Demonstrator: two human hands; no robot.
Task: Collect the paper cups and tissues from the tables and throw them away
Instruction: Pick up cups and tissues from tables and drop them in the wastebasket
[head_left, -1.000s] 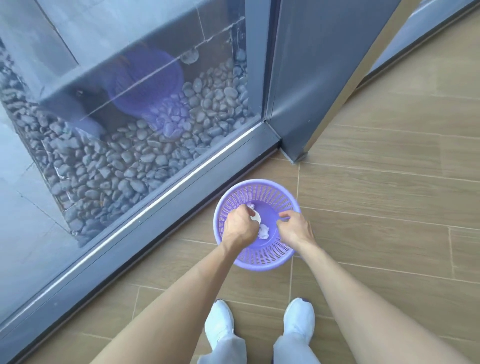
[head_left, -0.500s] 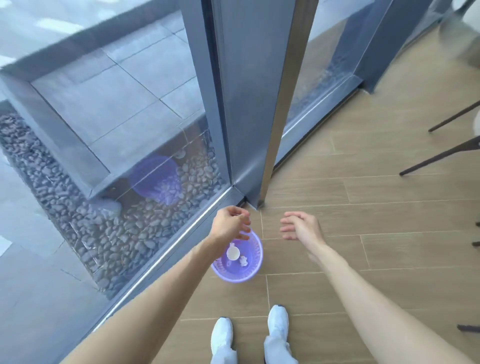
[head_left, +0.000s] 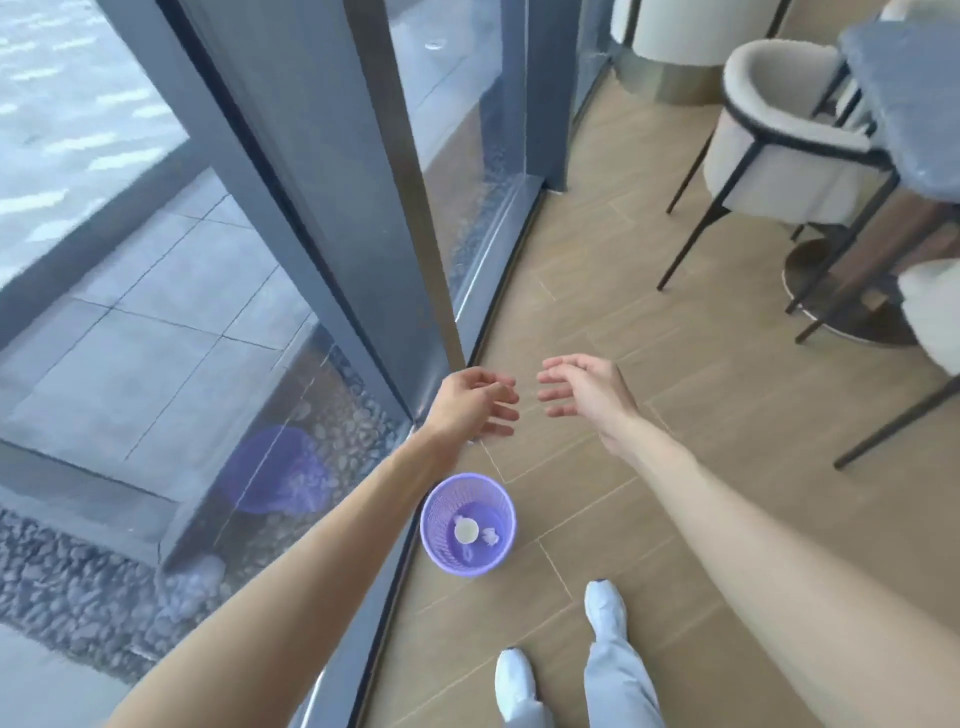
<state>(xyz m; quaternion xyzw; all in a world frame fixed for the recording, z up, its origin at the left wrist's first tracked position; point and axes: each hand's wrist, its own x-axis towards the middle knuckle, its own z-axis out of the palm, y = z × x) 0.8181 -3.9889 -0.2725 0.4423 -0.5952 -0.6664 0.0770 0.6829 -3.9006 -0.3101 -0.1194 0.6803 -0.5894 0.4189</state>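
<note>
A purple mesh waste basket (head_left: 434, 540) stands on the wooden floor beside the glass wall. Inside it lie a white paper cup (head_left: 466, 530) and a crumpled tissue (head_left: 489, 536). My left hand (head_left: 475, 402) is raised well above and beyond the basket, fingers apart and holding nothing. My right hand (head_left: 584, 387) hovers next to it at the same height, also open and empty. Both forearms reach forward from the bottom of the view.
A glass wall with a grey metal frame (head_left: 363, 182) runs along the left, with pebbles outside. White upholstered chairs (head_left: 779, 135) with thin black legs and a dark-topped table (head_left: 914, 88) stand at the upper right. My white shoes (head_left: 605, 605) are just behind the basket.
Both hands have lifted out of the basket and let go of the cup and tissue, which now lie inside. The view has risen and swung right, bringing chairs and a table into sight.
</note>
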